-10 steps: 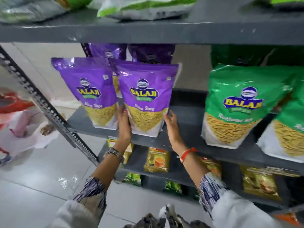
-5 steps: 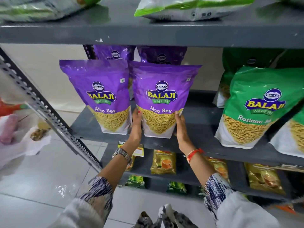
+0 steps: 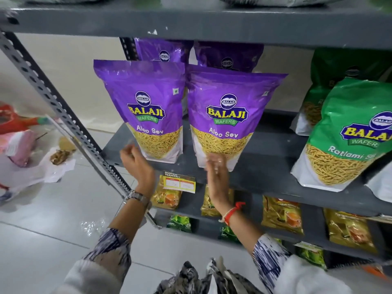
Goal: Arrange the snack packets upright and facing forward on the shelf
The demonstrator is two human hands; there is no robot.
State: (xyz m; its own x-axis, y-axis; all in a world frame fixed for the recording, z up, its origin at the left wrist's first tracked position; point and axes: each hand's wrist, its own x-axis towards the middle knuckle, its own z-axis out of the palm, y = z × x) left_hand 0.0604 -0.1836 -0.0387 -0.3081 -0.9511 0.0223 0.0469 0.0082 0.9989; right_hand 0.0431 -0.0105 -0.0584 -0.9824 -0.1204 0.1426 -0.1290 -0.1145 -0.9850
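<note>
Two purple Aloo Sev packets stand upright and face forward on the grey shelf (image 3: 265, 166): the left packet (image 3: 146, 107) and the right packet (image 3: 229, 115). Two more purple packets (image 3: 163, 52) stand behind them. My left hand (image 3: 137, 164) is blurred, fingers loosely curled, off the packets and in front of the shelf edge. My right hand (image 3: 216, 172) is blurred too, fingers apart, just below the right packet's bottom edge and holding nothing. Green Ratlami Sev packets (image 3: 347, 132) stand at the right.
A slotted grey upright (image 3: 55, 102) runs diagonally at the left. The shelf above (image 3: 191, 20) holds lying packets. Lower shelves carry gold tea packets (image 3: 280, 215) and green packets. A price tag (image 3: 180, 183) hangs on the shelf edge. Bags lie on the tiled floor at left.
Both hands have let go of the right purple packet and pulled back and down. The packet now stands on its own. The view has moved closer.
</note>
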